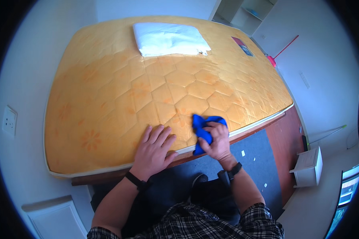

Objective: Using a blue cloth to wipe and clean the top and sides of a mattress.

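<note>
In my right hand (217, 142) is a bunched blue cloth (204, 133), held at the near edge of a yellow-orange quilted mattress (119, 95). Part of the cloth hangs over the mattress's white piping. My left hand (154, 149) rests flat beside it, palm down on the mattress with fingers spread and nothing in them. A folded white pillow or bedding piece (170, 38) lies towards the far side of the mattress. To its right is a flat printed sheet or booklet (243, 47).
A wooden bed frame (257, 128) shows under the mattress. Blue-grey matting (252, 167) with paper scraps covers the floor. At right are a white cabinet (308, 167), a green-tipped stick (329, 133) and a red long-handled dustpan (272, 60). Walls border the bed; a shelf unit (245, 15) stands behind.
</note>
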A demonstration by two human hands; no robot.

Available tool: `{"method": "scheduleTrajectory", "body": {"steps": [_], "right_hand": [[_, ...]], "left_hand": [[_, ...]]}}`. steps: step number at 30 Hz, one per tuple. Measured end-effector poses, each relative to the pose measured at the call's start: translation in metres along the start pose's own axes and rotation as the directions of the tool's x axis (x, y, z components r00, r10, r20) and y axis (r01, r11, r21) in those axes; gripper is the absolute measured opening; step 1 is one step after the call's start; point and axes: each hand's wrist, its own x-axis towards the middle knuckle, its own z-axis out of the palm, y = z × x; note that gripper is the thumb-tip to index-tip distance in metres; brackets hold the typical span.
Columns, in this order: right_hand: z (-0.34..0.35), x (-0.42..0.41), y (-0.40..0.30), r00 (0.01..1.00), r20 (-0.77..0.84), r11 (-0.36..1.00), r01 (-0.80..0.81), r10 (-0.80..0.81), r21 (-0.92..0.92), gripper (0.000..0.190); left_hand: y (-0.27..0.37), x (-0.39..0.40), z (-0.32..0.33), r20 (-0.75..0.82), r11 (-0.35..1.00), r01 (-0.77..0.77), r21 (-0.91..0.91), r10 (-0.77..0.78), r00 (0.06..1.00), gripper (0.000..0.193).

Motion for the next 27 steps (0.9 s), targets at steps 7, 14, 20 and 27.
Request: {"method": "scheduleTrajectory", "body": {"steps": [7, 14, 20, 27], "right_hand": [[0.012, 0.000, 0.048, 0.843, -0.230, 0.851, -0.517, 0.487, -0.093, 0.038], [0.035, 0.024, -0.070, 0.999, -0.007, 0.955, -0.038, 0.041, 0.294, 0.041], [0.007, 0.005, -0.004, 0.999, 0.022, 0.999, 0.026, -0.026, -0.031, 0.046], [-0.005, -0.005, 0.092, 0.771, -0.224, 0.741, -0.635, 0.596, -0.219, 0.049]], "left_hand": [[-0.001, 0.002, 0.001, -0.057, 0.998, -0.003, -0.057, -0.001, 0.998, 0.044], [-0.006, -0.001, 0.007, -0.111, 0.994, 0.007, -0.109, -0.019, 0.994, 0.036], [-0.005, 0.001, 0.004, -0.124, 0.996, -0.005, -0.095, -0.006, 0.992, 0.026], [-0.001, -0.001, 0.001, -0.178, 0.994, -0.004, -0.113, -0.017, 0.984, 0.022]]}}
